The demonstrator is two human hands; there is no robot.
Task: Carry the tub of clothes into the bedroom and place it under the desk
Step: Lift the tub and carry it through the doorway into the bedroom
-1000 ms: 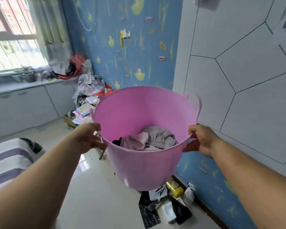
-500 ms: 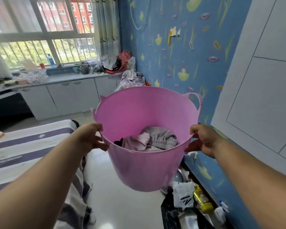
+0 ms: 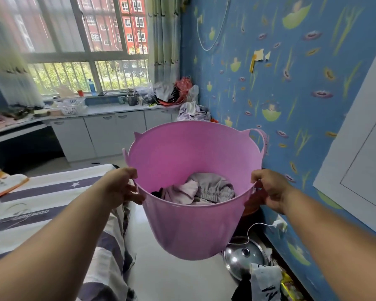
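Observation:
A pink plastic tub (image 3: 189,227) hangs in the air in front of me, tilted slightly toward me. Grey and pale pink clothes (image 3: 204,191) lie crumpled at its bottom. My left hand (image 3: 121,184) grips the near left rim and my right hand (image 3: 267,189) grips the near right rim. A loop handle sticks out at the tub's far right. At the far left a desk (image 3: 17,128) joins the counter, with a dark open space (image 3: 24,148) beneath it.
A bed with a striped sheet (image 3: 46,205) fills the left. White cabinets (image 3: 109,135) run under the window. A clothes pile (image 3: 192,110) sits in the corner. A metal pot lid (image 3: 243,257), a white cable and clutter lie by the blue wall on the right.
The view has swung left and moved deeper into the room: the window, cabinets and bed now fill the frame. Both hands keep the same hold on the tub.

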